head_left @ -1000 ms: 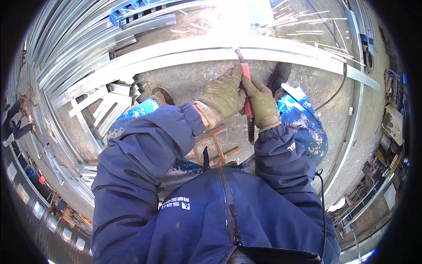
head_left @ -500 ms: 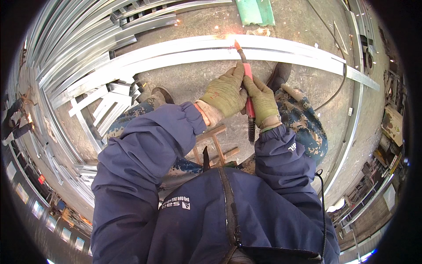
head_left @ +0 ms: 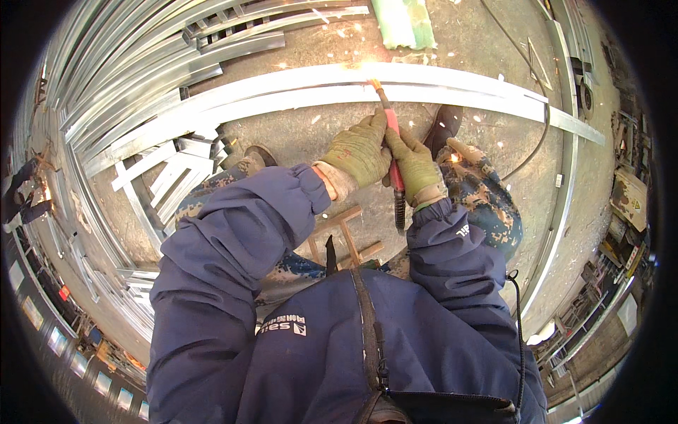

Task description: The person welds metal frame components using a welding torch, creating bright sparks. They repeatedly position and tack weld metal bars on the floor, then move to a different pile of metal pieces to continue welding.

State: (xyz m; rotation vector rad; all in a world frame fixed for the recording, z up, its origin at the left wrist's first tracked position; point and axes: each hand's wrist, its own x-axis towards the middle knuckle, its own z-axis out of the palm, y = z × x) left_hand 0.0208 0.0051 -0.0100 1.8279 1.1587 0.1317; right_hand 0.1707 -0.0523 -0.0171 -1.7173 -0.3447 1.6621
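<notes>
Both gloved hands grip a red-handled welding torch [head_left: 393,131]. My left hand [head_left: 359,150] wraps its upper part, and my right hand [head_left: 415,165] closes round the handle from the right. The torch's nozzle points away from me at a long pair of steel channels [head_left: 282,86], lying crosswise in front of my feet. Bright glare and flying sparks surround the tip, hiding the exact spot it meets on the metal. A black coiled sleeve hangs from the handle's lower end.
Many steel profiles [head_left: 134,63] are stacked at far left, with short cut pieces [head_left: 176,169] below them. A green sheet [head_left: 406,25] lies beyond the channels. A dark cable [head_left: 540,145] loops at right. A wooden stool [head_left: 347,237] stands between my legs. Another worker [head_left: 27,194] is at far left.
The torch and both hands have shifted slightly left. The glare at the tip is smaller, and more sparks scatter over the floor and channels.
</notes>
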